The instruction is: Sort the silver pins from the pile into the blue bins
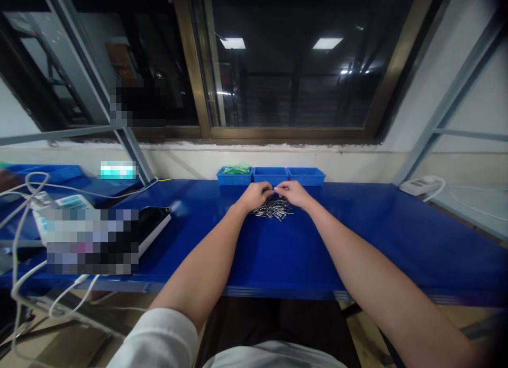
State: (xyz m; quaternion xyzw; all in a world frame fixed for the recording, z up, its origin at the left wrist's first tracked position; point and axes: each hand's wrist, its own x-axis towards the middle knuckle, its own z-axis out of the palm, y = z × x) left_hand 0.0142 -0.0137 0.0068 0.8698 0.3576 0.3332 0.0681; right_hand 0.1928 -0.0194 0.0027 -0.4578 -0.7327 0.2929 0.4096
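Observation:
A loose pile of thin, shiny metal pin-like pieces [273, 209] lies on the blue tabletop [278, 257]. Over the pile's far left side is my left hand [257, 195], its fingers curled together in a pinch. My right hand [294, 192] faces it from the right, thumb and fingertips also pressed together. The fingertips of both hands nearly meet above the pile. Something small and pale shows at the right fingertips, too small to name. Whatever the left fingers hold is hidden.
Behind my hands stand three joined blue bins [270, 174]; the left one contains green plastic bags [237, 169]. A dark device with a white side [156, 228], partly blurred, lies to the left among white cables [18, 251]. A white power strip [421, 185] sits at the right.

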